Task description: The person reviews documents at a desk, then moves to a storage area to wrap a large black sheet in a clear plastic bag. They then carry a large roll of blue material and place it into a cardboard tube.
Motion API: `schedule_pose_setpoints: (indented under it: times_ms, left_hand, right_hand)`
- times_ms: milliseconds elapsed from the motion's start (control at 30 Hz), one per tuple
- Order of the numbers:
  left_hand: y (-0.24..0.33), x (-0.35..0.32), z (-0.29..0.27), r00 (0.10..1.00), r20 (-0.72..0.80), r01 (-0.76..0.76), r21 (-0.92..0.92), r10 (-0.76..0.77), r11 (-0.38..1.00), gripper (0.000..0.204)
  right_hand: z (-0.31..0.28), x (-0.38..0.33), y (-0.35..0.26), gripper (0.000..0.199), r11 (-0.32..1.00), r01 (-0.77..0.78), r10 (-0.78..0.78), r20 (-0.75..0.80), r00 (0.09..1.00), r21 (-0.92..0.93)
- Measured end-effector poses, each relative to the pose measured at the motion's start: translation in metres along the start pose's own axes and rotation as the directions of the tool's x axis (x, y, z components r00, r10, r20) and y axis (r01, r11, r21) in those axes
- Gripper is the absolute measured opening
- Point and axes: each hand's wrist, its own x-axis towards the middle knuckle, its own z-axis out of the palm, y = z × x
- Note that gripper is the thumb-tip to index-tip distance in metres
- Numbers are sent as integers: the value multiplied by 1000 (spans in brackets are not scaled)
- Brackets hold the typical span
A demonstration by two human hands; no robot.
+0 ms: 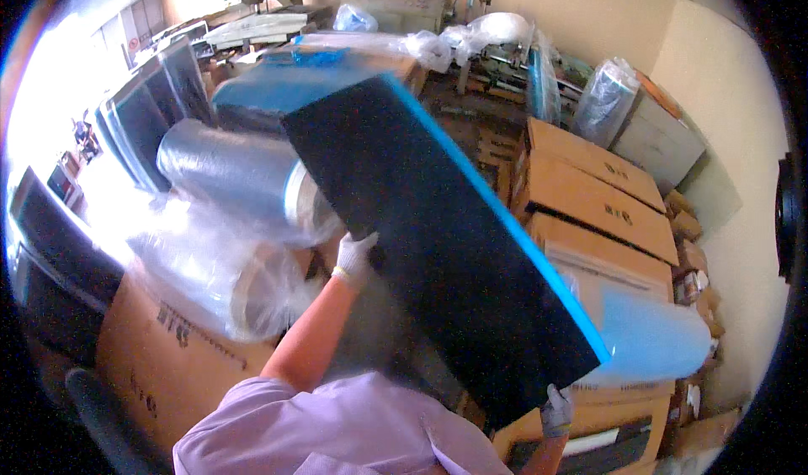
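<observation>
A long black panel [438,239] with a bright blue strip along its far edge hangs tilted in front of me, running from upper left to lower right. My left hand [358,258], in a pale glove, grips its near left edge; some of the fingers are hidden behind it. At the panel's lower right corner, my right hand [557,412], gloved too, is closed on the edge. Just left of the panel lies a large plastic-wrapped roll [227,172], with a second clear-wrapped roll [210,281] nearer to me.
Cardboard boxes [589,180] stand stacked on the right, with a roll of bluish film [656,332] on top nearer me. Another carton [160,357] sits at lower left. Dark panels [156,109] lean at far left. Behind is a blue-covered stack [269,88].
</observation>
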Motion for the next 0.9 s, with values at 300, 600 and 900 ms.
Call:
schedule_pose_setpoints:
  times_ms: [300, 600, 900]
  left_hand:
    - [33, 302, -1, 993, -88, -89, -130, 78, 988, 33]
    - [-53, 643, 112, 988, -143, 76, 130, -57, 989, 45]
    - [-331, 943, 153, 945, 186, -213, 974, -270, -73, 33]
  right_hand:
    - [235, 296, -162, 46, 972, -38, -44, 340, 939, 233]
    - [349, 582, -257, 48, 999, 30, -37, 254, 967, 31]
    - [370, 709, -367, 40, 989, -118, 114, 52, 992, 91]
